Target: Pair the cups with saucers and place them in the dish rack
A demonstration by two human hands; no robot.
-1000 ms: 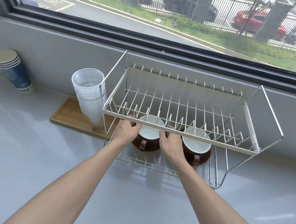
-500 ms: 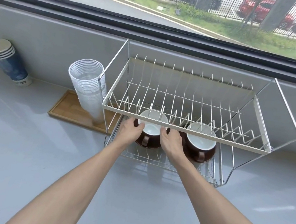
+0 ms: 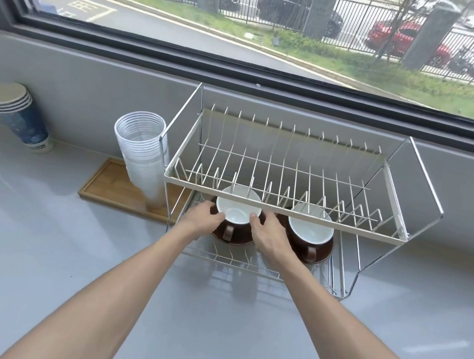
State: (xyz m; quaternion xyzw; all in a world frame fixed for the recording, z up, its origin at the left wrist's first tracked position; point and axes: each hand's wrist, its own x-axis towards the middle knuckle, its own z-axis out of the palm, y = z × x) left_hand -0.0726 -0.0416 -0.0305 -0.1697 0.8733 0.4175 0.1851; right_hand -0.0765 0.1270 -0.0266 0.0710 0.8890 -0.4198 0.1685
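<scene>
A two-tier wire dish rack (image 3: 283, 210) stands on the grey counter under the window. On its lower tier sit two brown cups with white insides, each on a brown saucer. The left cup (image 3: 237, 210) rests on its saucer (image 3: 232, 237), handle toward me. My left hand (image 3: 203, 217) grips the left side of that cup and saucer, and my right hand (image 3: 269, 234) grips the right side. The right cup (image 3: 309, 231) on its saucer (image 3: 322, 251) stands free beside my right hand. The upper tier holds nothing.
A stack of clear plastic cups (image 3: 143, 158) leans on a wooden tray (image 3: 110, 187) just left of the rack. A stack of blue paper cups (image 3: 17, 115) lies further left against the wall. Grey counter spreads in front.
Both hands stay on the left cup and saucer in the lower tier. The camera view has shifted slightly, and the hands sit a little further back on the cup's sides.
</scene>
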